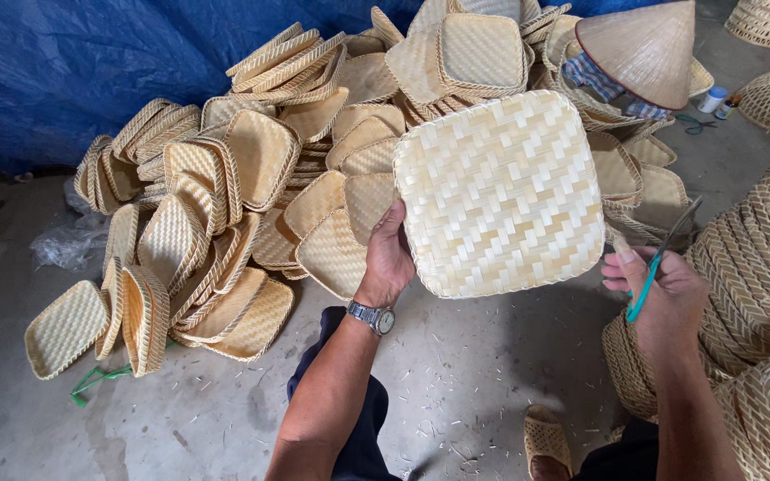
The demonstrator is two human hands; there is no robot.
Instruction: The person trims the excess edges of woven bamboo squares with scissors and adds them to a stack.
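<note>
Left hand: my left hand (pixel 388 258) is clamped on the lower-left rim of a square woven bamboo tray (pixel 499 194), thumb on the face turned to me, the other fingers hidden behind it.
Tray position: I see it raised in the air, up and to the right of the left fingers, its flat underside facing the camera.
Tray axis: it is near square, so I read no real long axis; it sits slightly rotated, with its lower-right corner pointing toward my other hand.
Right hand: my right hand (pixel 666 298) is closed around the green-handled scissors (pixel 663 256), fingers curled through and over the handle.
Scissor axis: the blades run up and to the right from the right fingers, away from the tray; I cannot tell whether the blades are parted.
Key relation: the tray's lower-right rim lies just to the left of the right fingers, near but apart; the blade tips are not touching it.
Nearer hand: the left already grips the tray; the right is the free one beside it.
Surroundings: a heap of finished trays (pixel 225 205) lies beyond the left fingers, and stacked round baskets (pixel 759 267) lie right of the right fingers.
</note>
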